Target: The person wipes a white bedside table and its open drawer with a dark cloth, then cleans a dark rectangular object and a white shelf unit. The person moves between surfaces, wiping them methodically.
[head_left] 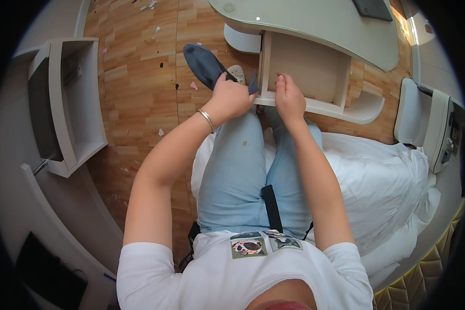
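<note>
One drawer (pixel 310 64), pale, flat-bottomed and boxy, stands pulled out from one desk (pixel 305 23), whose smooth, glossy top curves above it. One dark piece (pixel 204 64), blue-grey, long and round-ended, lies left of the drawer in the left hand (pixel 231 95); its material is unclear. That hand's fingers are bent around it, knuckles up, the forearm slanting toward the drawer's left front corner. One metal bangle (pixel 207 121) rings the wrist.

The right hand (pixel 290 101) is at the drawer's front edge, near that corner, its forearm nearly upright, fingers curled and thumb drawn against them; whether it has hold of anything, I cannot tell.

One pale clog (pixel 237 74) shows left of the drawer, partly behind the dark piece. Farther left, many small, irregular scraps (pixel 194 85) dot the wood-grain floor (pixel 134 72). Below the drawer are light denim jeans (pixel 237 175) and creased white bedding (pixel 367 175).
</note>
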### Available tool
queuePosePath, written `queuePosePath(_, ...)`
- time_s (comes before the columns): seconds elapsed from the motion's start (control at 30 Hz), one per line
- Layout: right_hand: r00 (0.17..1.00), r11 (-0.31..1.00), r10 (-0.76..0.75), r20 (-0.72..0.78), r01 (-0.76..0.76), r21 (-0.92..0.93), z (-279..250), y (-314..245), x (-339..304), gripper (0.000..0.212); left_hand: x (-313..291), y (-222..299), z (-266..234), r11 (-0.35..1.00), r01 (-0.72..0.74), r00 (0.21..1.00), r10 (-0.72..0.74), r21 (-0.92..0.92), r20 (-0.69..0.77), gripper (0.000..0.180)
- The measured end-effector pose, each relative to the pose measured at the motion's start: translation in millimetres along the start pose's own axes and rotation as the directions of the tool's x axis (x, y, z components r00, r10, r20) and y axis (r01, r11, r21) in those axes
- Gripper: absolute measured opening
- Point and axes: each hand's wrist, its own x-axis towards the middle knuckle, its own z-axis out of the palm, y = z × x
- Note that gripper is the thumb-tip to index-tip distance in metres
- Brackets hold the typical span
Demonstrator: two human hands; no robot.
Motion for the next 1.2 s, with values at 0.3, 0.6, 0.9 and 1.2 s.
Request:
queuePosePath(0.3,0.986,0.958,0.017,-0.164,0.031,0.285,7,12,1,0.038,15,12,2,0.98,0.055,0.991,-0.03,-0.193,0.132,0.066)
queuePosePath(0.6,0.992,0.817,-0.038,0.117,-0.037,0.576,-15,19,4,0.044,24,-52,-26,0.857,0.034,0.991,-0.095,0.514,0.093,0.059)
queuePosePath(0.9,0.98,0.581,0.081,0.181,-0.194,0.79,-23,35,21,0.048,37,0,-14,0.994,0.105,0.904,-0.08,-0.036,0.421,0.053)
queuePosePath(1.2,0.985,0.651,0.014,0.171,-0.139,0.747,-23,31,14,0.048,24,-58,-19,0.926,-0.117,0.97,0.029,0.359,0.243,0.049)
